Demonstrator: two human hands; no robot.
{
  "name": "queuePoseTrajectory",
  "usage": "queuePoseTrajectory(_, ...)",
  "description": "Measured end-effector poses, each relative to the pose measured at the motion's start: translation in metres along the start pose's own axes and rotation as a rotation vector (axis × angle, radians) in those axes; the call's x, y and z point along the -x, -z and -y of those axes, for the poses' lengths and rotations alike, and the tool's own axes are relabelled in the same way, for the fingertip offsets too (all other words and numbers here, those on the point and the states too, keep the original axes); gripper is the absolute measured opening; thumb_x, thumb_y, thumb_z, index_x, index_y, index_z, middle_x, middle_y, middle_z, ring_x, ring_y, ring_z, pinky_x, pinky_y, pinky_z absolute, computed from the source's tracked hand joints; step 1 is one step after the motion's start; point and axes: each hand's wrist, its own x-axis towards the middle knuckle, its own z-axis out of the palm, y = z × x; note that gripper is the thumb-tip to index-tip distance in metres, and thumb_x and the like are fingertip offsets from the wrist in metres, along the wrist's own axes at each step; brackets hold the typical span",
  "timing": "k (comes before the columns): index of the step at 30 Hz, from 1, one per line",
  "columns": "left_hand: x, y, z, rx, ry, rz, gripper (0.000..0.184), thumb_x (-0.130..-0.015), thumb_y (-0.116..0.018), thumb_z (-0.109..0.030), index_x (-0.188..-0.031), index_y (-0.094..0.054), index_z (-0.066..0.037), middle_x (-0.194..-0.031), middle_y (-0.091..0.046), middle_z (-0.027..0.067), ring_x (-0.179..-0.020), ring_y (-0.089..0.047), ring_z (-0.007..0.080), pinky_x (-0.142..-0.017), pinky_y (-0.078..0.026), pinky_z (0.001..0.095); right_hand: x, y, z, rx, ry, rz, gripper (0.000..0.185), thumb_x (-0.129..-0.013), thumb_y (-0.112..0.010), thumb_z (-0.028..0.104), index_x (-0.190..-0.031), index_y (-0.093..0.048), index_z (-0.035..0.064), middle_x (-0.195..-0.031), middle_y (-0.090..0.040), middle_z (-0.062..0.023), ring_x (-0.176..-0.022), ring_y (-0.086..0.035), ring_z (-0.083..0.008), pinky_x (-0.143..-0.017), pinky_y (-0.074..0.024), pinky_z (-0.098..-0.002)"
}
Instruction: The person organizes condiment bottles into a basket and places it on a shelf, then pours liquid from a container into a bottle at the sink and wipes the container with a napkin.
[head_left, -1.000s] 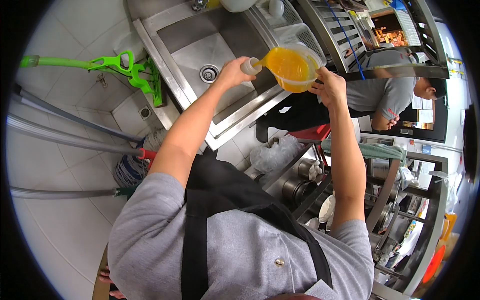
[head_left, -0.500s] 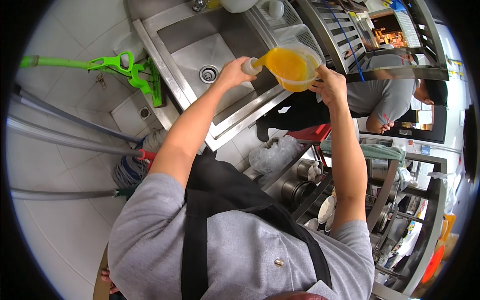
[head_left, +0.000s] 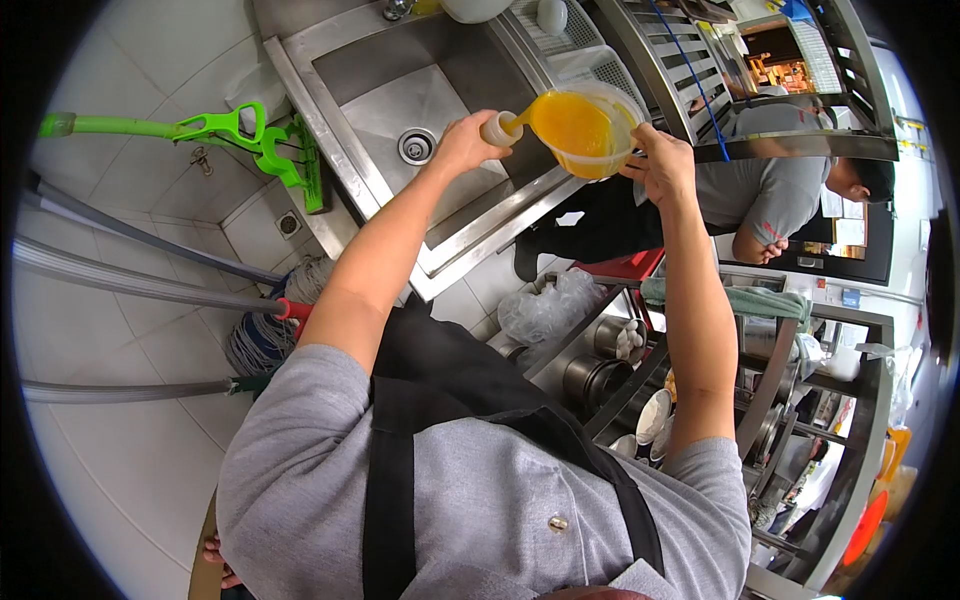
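My left hand (head_left: 466, 146) is closed around a small whitish bottle (head_left: 497, 130); the fingers hide most of its body, and its mouth faces right. My right hand (head_left: 664, 166) grips the rim of a clear plastic bowl (head_left: 627, 112), thumb on one side and fingers underneath. The bowl is tilted toward the bottle and holds orange-yellow liquid (head_left: 574, 124). A narrow stream of that liquid runs from the bowl's lip to the bottle's mouth. Both are held over the near right edge of a steel sink (head_left: 365, 190).
A green squeegee-like tool (head_left: 262, 140) and several mop handles (head_left: 140, 272) stand at the left. To the right, another person in a grey shirt (head_left: 770, 195) leans near a steel rack (head_left: 800, 150). Below are shelves with metal pots (head_left: 590, 380) and a plastic bag (head_left: 550, 308).
The bowl has shifted very slightly upward in view, and its liquid still streams toward the bottle. Both hands keep their grips in nearly the same places.
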Motion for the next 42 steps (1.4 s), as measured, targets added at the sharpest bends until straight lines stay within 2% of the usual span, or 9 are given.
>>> queuePoseTrajectory(1, 0.000, 0.000, 0.000, -0.002, 0.002, -0.001, 0.069, -0.068, -0.089, -0.029, -0.129, -0.064, -0.009, -0.116, -0.072, 0.0177, -0.109, -0.068, 0.0338, -0.096, -0.052, 0.0394, -0.001, 0.000, 0.000, -0.002, -0.005, 0.005, 0.029, -0.086, -0.069, 0.017, -0.105, -0.064, -0.0048, -0.094, -0.060, -0.0087, -0.080, -0.069, -0.0338, -0.070, -0.0571, -0.0422)
queuePoseTrajectory(5, -0.002, -0.002, 0.000, -0.005, -0.001, -0.007, 0.069, -0.068, -0.089, -0.029, -0.129, -0.064, -0.009, -0.117, -0.072, 0.0172, -0.110, -0.068, 0.0335, -0.097, -0.052, 0.0391, -0.003, 0.002, -0.001, -0.007, -0.005, 0.020, 0.027, -0.087, -0.069, 0.017, -0.102, -0.065, -0.0044, -0.093, -0.061, -0.0088, -0.082, -0.070, -0.0348, -0.070, -0.0571, -0.0420)
queuePoseTrajectory(7, -0.003, -0.003, 0.000, -0.023, -0.041, -0.020, 0.069, -0.070, -0.088, -0.036, -0.131, -0.064, -0.012, -0.116, -0.072, 0.0148, -0.107, -0.069, 0.0307, -0.094, -0.053, 0.0384, -0.006, 0.003, -0.003, -0.011, -0.012, 0.008, 0.024, -0.087, -0.069, 0.017, -0.099, -0.065, -0.0038, -0.093, -0.061, -0.0087, -0.082, -0.070, -0.0352, -0.071, -0.0572, -0.0420)
queuePoseTrajectory(17, -0.006, 0.003, -0.024, -0.007, -0.061, -0.013, 0.070, -0.070, -0.088, -0.037, -0.131, -0.064, -0.013, -0.116, -0.072, 0.0139, -0.108, -0.069, 0.0308, -0.095, -0.052, 0.0392, -0.006, 0.003, -0.004, -0.066, -0.015, 0.001, 0.025, -0.086, -0.069, 0.017, -0.097, -0.065, -0.0046, -0.092, -0.058, -0.0092, -0.083, -0.069, -0.0387, -0.071, -0.0578, -0.0438)
queuePoseTrajectory(19, -0.009, 0.001, -0.027, -0.017, -0.087, -0.035, 0.069, -0.070, -0.088, -0.036, -0.131, -0.064, -0.013, -0.116, -0.072, 0.0136, -0.107, -0.069, 0.0307, -0.094, -0.053, 0.0389, -0.007, 0.005, -0.004, -0.053, -0.014, 0.024, 0.048, -0.083, -0.072, 0.019, -0.114, -0.062, -0.0154, -0.117, -0.063, -0.0235, -0.097, -0.069, -0.0449, -0.080, -0.0579, -0.0470)
queuePoseTrajectory(26, -0.010, 0.001, -0.035, 0.014, -0.060, -0.014, 0.070, -0.069, -0.088, -0.033, -0.131, -0.064, -0.013, -0.115, -0.073, 0.0128, -0.104, -0.070, 0.0285, -0.093, -0.054, 0.0372, -0.009, 0.008, -0.004, -0.033, -0.008, 0.007, 0.048, -0.083, -0.072, 0.019, -0.114, -0.062, -0.0156, -0.114, -0.063, -0.0222, -0.095, -0.070, -0.0437, -0.079, -0.0581, -0.0471)
queuePoseTrajectory(34, -0.010, 0.000, -0.043, 0.033, -0.081, -0.025, 0.068, -0.069, -0.088, -0.033, -0.130, -0.065, -0.012, -0.106, -0.074, 0.0111, -0.090, -0.072, 0.0244, -0.085, -0.055, 0.0359, -0.008, 0.013, -0.007, -0.057, -0.011, 0.016, 0.044, -0.084, -0.071, 0.018, -0.113, -0.063, -0.0147, -0.111, -0.063, -0.0203, -0.092, -0.069, -0.0428, -0.078, -0.0581, -0.0471)
queuePoseTrajectory(42, -0.007, 0.006, -0.059, 0.015, -0.062, -0.037, 0.068, -0.068, -0.088, -0.034, -0.128, -0.066, -0.011, -0.106, -0.074, 0.0111, -0.092, -0.072, 0.0243, -0.086, -0.054, 0.0355, -0.011, 0.024, -0.021, -0.250, -0.074, 0.092, 0.033, -0.087, -0.066, 0.015, -0.107, -0.063, -0.0120, -0.105, -0.063, -0.0179, -0.097, -0.068, -0.0437, -0.083, -0.0569, -0.0527)
